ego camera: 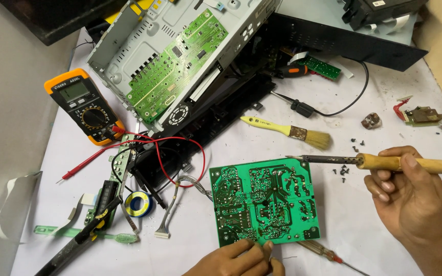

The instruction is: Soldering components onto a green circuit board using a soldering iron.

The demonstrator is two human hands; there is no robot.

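A green circuit board (264,202) lies solder side up on the white table. My left hand (239,259) rests at its near edge, fingers pinched together against the board's lower rim. My right hand (410,197) holds a soldering iron (379,162) by its wooden handle. The iron lies level, its metal tip pointing left and hovering just above the board's top right corner.
A tilted metal chassis with a green board (180,56) fills the back. A yellow multimeter (85,105) with red and black leads sits at left. A yellow-handled brush (287,132), a solder spool (139,203), small screws (344,169) and a screwdriver (326,253) lie around.
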